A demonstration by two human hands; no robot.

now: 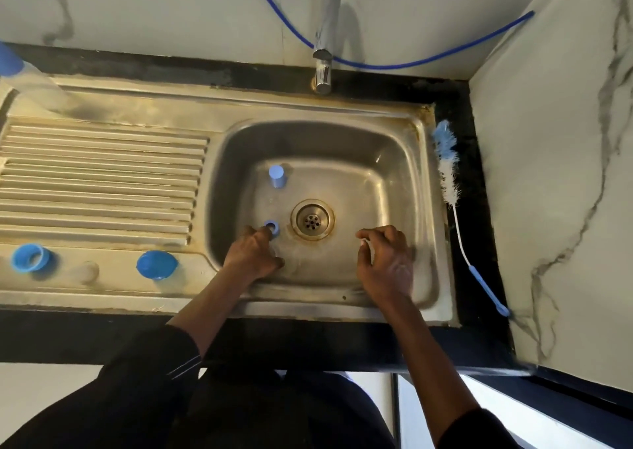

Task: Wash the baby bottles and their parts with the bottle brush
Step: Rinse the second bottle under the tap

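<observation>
Down in the steel sink basin point(394, 188), my left hand point(253, 253) has its fingertips curled onto a small blue ring point(272, 226), just left of the drain point(312, 219). My right hand point(385, 260) hovers right of the drain with its fingers curled round a small pale part point(364, 242) that is mostly hidden. A blue cap point(277, 176) stands upright further back in the basin. The bottle brush point(447, 164), with blue and white bristles and a thin blue-tipped handle point(486, 287), lies on the black counter to the right of the sink.
On the drainboard's front strip sit a blue collar ring point(30, 258), a clear teat point(87, 271) and a blue dome cap point(157, 264). A clear bottle with a blue top point(20, 68) lies at far left. The tap point(325, 37) and a blue hose point(411, 62) are behind the basin.
</observation>
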